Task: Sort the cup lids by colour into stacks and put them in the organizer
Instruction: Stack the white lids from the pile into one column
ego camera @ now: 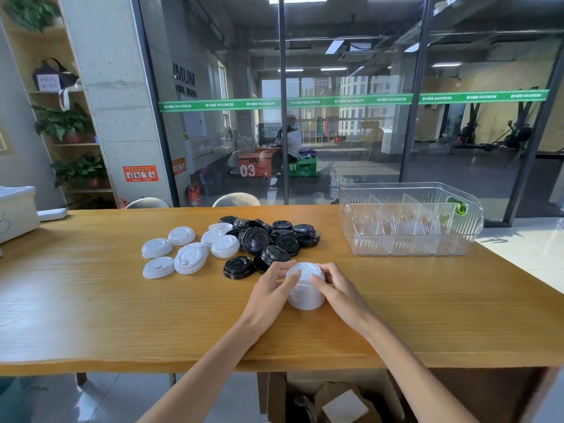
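At the near-centre of the table, both hands close on 1 white stack of nested lids. Left hand: fingers curled around the stack's left side, tips up near the top lid's rim. Right hand: fingers wrapped on the right side, 1 fingertip resting on the stack wall just below the rim. The stack stands upright between the 2 palms, its base on the wood, its top lid showing clear between the fingertips. Two-sided grip likely serves to square the lids up and keep the column from splaying; judged, not seen.

Outward: loose black lids lie heaped just beyond the hands, the nearest almost touching the left fingertips. Some overlap, some sit tilted on others. Further left, loose white lids are spread flat on the wood, about 8, a few overlapping, well apart from the held stack. White and black groups meet at the middle of the pile, so sorting looks partly done.

Far right: clear organizer with upright dividers, no lids visible in it, only a small green item in its back right corner. It stands well apart from the stack, beyond and to the right.

Judgement: the white stack is being built or steadied; transfer to a compartment not yet done.
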Tool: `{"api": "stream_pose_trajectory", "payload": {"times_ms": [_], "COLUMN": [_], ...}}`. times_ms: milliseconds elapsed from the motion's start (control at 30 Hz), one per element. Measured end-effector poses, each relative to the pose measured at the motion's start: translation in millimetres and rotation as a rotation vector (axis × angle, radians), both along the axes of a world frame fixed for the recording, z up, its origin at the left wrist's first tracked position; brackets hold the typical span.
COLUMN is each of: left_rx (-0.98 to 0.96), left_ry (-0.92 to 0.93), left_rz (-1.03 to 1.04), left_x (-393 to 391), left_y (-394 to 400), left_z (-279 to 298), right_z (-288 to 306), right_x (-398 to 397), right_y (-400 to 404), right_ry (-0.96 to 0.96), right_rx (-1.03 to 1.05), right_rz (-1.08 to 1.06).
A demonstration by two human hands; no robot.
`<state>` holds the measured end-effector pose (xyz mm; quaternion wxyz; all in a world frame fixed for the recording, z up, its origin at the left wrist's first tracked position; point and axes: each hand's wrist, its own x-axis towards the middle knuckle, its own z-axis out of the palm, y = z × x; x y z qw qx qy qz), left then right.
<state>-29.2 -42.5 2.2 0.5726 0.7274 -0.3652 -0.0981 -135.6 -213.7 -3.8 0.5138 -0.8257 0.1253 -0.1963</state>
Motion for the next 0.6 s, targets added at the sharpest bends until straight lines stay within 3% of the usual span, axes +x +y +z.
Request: {"api": "stream_pose_trajectory", "payload": {"times_ms": [600], "left_rx": [0.009], "left_ry": [-0.162], "left_rz": [0.084], "left_x": [5.2], "left_y": [-7.9], "left_z": [-3.5], "right_z": [2.6], "right_x": [1.6], "right_y": [1.5], "right_ry": [0.082], "right_rx": [-0.076], "right_rz": [-0.029]}}
